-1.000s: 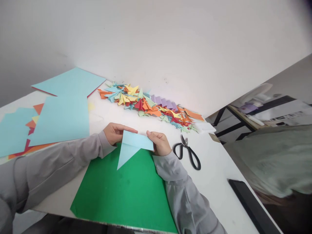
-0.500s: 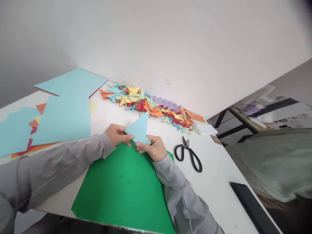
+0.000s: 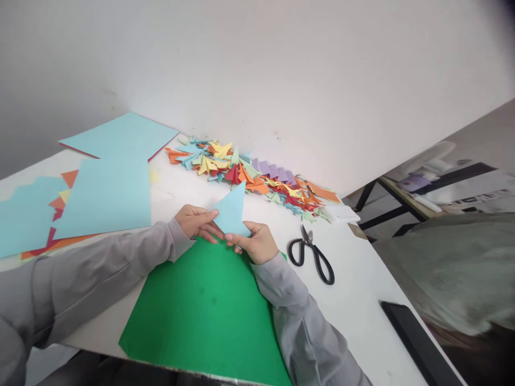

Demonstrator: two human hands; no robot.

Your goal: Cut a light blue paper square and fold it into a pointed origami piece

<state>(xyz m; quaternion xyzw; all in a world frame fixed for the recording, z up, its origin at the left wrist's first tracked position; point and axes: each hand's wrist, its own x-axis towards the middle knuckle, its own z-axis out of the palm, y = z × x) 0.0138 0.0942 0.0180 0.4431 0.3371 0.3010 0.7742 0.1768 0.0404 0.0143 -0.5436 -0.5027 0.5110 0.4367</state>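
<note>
A light blue piece of folded paper [image 3: 232, 212], pointed at the top, is held up over the far edge of a green mat [image 3: 201, 305]. My right hand [image 3: 259, 242] grips its lower right part, thumb on the near face and fingers behind. At the paper's left edge is my left hand [image 3: 198, 221], its thumb along the edge and its lower fingers slightly spread below. Part of the left fingers is hidden behind the paper, so how firmly they grip is hard to see.
Several small folded paper planes [image 3: 241, 174] lie heaped along the wall. Black-handled scissors [image 3: 309, 254] rest right of my right hand. Blue paper sheets [image 3: 107, 201] and coloured scraps lie at left. A black flat object [image 3: 418, 340] sits by the right table edge.
My left thumb has slid up along the paper's left edge, and the left fingers have spread a little. The paper's left side looks narrower. My right hand has barely moved.
</note>
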